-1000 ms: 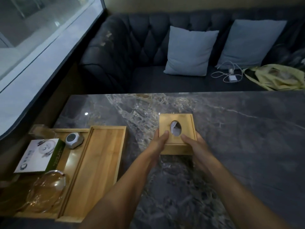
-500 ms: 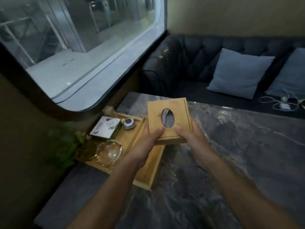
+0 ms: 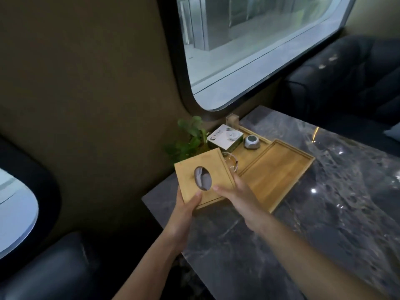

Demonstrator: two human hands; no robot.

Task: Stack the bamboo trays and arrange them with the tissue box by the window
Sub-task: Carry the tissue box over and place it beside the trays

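I hold a bamboo tissue box [image 3: 211, 167] with an oval hole in its lid, tissue showing inside. My left hand [image 3: 186, 210] grips its near left corner, and my right hand [image 3: 237, 195] grips its near right side. The box hangs tilted over the table's window-side edge, partly covering the trays. An empty bamboo tray [image 3: 275, 174] lies on the marble table [image 3: 324, 213]. Beside it, nearer the wall, a second bamboo tray [image 3: 249, 153] carries small items.
On the second tray stand a white and green carton [image 3: 225, 138], a small grey round device [image 3: 251, 142] and a glass bowl [image 3: 231, 164], partly hidden by the box. A green plant [image 3: 190, 137] grows by the wall under the window [image 3: 249, 46]. Dark sofas flank the table.
Both hands lifted the tissue box off the table's middle and carried it left to the window side, over the trays. My view swung left toward the wall.
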